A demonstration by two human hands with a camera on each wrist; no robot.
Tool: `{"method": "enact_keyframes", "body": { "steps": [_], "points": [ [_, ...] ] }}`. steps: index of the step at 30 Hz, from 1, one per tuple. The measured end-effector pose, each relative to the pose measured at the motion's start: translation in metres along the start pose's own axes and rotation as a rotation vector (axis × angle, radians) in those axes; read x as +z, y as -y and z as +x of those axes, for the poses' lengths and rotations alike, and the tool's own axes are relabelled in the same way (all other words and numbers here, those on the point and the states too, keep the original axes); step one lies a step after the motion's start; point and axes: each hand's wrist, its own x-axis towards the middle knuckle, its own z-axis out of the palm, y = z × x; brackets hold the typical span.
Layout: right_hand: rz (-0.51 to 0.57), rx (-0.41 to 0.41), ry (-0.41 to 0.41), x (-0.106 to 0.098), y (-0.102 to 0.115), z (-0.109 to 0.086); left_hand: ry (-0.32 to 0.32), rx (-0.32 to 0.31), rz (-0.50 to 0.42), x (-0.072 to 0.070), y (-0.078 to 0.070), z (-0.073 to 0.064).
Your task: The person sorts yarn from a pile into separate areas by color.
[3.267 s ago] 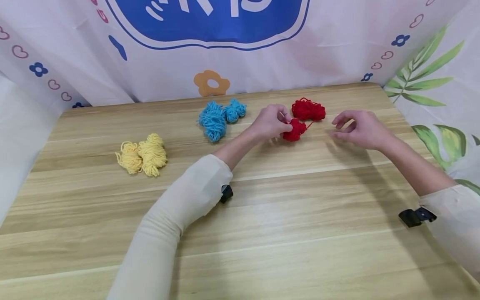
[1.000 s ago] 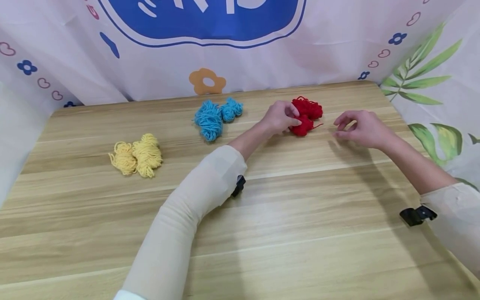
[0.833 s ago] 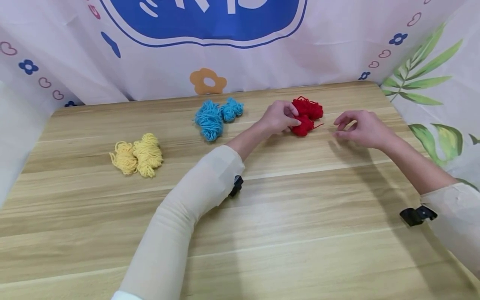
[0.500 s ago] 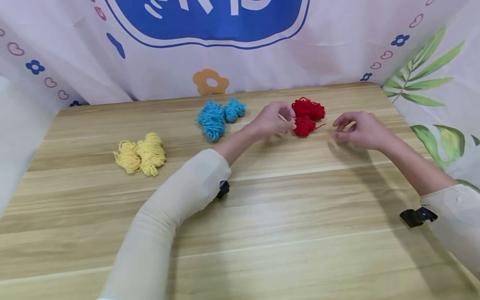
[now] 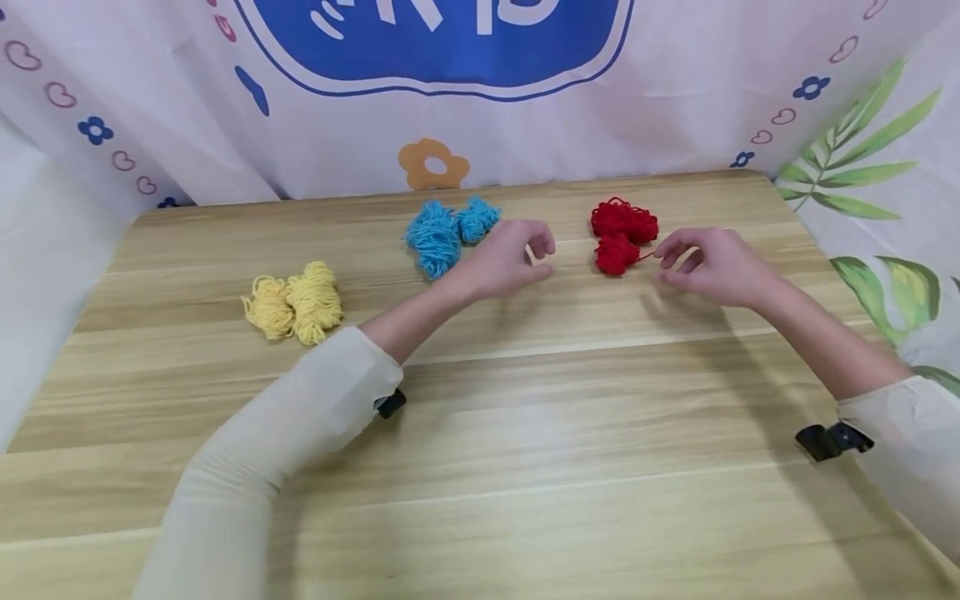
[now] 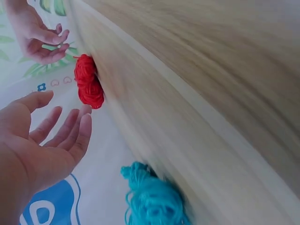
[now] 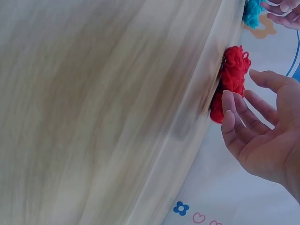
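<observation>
Two red yarn bundles lie touching at the back right of the table: a larger one (image 5: pixel 624 220) behind and a smaller one (image 5: pixel 617 255) in front, with a short loose tail. My left hand (image 5: pixel 510 260) hovers left of them, fingers loosely bent and holding nothing. In the left wrist view its palm (image 6: pixel 42 154) faces the yarn with parted fingers. My right hand (image 5: pixel 708 265) is held just right of the red yarn, its fingertips close by the tail's end. The right wrist view shows this hand (image 7: pixel 267 131) relaxed, its fingers overlapping the red yarn (image 7: pixel 235 68).
A large blue yarn bundle (image 5: pixel 433 240) and a small blue one (image 5: pixel 478 220) sit at the back, near my left hand. Two yellow bundles, one smaller (image 5: pixel 270 308) and one larger (image 5: pixel 315 302), lie at the left. A printed cloth (image 5: pixel 525 137) hangs behind the wooden table (image 5: pixel 570 433).
My left hand has set the smaller red bundle against the larger one, let go of it and drawn back to the left. My right hand has hardly moved.
</observation>
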Motion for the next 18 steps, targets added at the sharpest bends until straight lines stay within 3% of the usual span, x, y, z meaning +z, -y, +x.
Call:
{"method": "enact_keyframes", "body": {
  "steps": [9, 18],
  "points": [
    [0.008, -0.085, -0.008, 0.01, 0.016, -0.001, -0.006, 0.001, 0.074, -0.014, 0.015, -0.035],
    [0.0, -0.085, -0.008, 0.014, 0.025, -0.004, -0.068, -0.003, 0.113, -0.03, 0.032, -0.067]
  ]
}}
